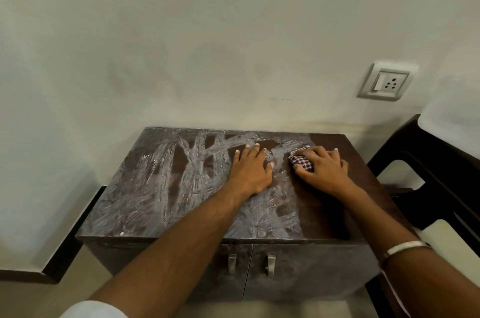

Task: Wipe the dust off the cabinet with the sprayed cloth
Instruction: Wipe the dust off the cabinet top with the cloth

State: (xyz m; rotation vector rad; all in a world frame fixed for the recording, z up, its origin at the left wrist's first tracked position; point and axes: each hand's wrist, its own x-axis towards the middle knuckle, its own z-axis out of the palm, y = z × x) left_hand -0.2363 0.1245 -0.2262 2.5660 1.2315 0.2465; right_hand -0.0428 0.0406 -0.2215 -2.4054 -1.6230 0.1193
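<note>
Under the right hand [323,169], a checked cloth [301,162] was gripped by curled fingers and pressed onto the cabinet [181,201] top, near its right end. Just beside it, the left hand [250,169] was laid flat, fingers straight, on the dust-streaked surface; nothing was held.
</note>
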